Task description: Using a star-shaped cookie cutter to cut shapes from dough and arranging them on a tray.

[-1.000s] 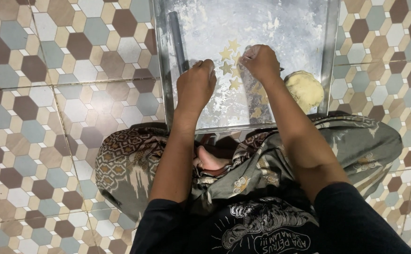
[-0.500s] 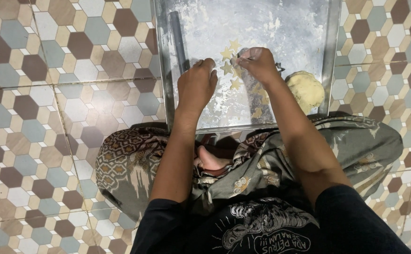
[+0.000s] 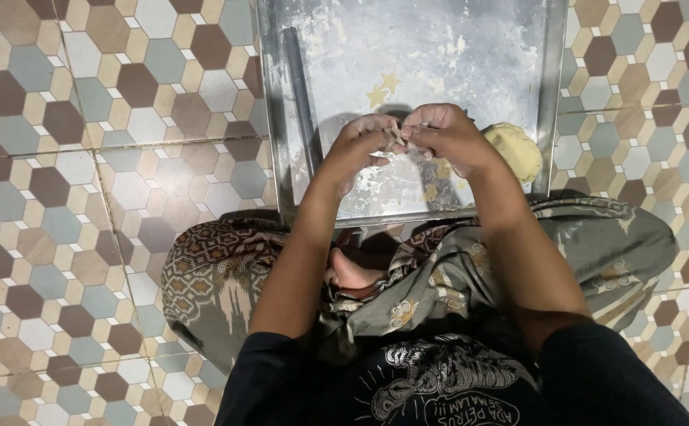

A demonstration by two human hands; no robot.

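Note:
My left hand (image 3: 364, 146) and my right hand (image 3: 447, 138) meet fingertip to fingertip just above the near part of a floured metal tray (image 3: 439, 47). Between them they pinch a small pale piece (image 3: 398, 134), seemingly dough; its shape is mostly hidden by the fingers. Two yellow star-shaped dough cutouts (image 3: 384, 88) lie on the tray just beyond the hands. A yellow lump of dough (image 3: 518, 150) sits at the tray's near right corner, right beside my right hand.
A dark thin rod (image 3: 301, 102) lies along the tray's left side. The tray rests on a hexagon-patterned tiled floor (image 3: 84, 158). My crossed legs in patterned cloth (image 3: 218, 268) press against the tray's near edge.
Both hands lifted off the tray surface and came together toward me, fingers now pinching a small piece between them. The view also shifted slightly.

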